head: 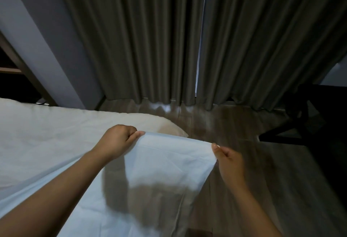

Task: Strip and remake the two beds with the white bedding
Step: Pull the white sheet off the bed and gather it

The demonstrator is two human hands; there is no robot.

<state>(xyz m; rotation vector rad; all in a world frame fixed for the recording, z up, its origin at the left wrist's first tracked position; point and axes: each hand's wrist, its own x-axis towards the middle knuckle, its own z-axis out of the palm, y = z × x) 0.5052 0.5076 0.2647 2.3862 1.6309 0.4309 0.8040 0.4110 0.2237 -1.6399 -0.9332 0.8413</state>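
Dark grey curtains [150, 36] are hanging across the whole back of the room, closed but for a thin bright slit, and their hems are reaching the wood-look floor [234, 124]. To the left, a bed [47, 133] covered in white is filling the lower left, its rounded far corner lying near the curtain hem. A white sheet [165, 171] is being held up over the edge of that bed and the floor beside it, its top edge stretched taut between the two hands and the rest draping down towards the camera.

The left hand [117, 140] is curling into a loose fist, pinching one end of that top edge between thumb and fingers. The right hand [228, 159] is pinching the other end, thumb on top.

Judging from this, the step is spreading the sheet over the bed. Doing it well likely means keeping both pinches firm and level, holding the edge tight so the cloth opens flat, and carrying it squarely towards the far corner before lowering.

The lower part of the sheet is running out of view at the bottom, so its full length cannot be told. A dark piece of furniture [309, 116] at the right is too shadowed to identify. The second bed is not showing.
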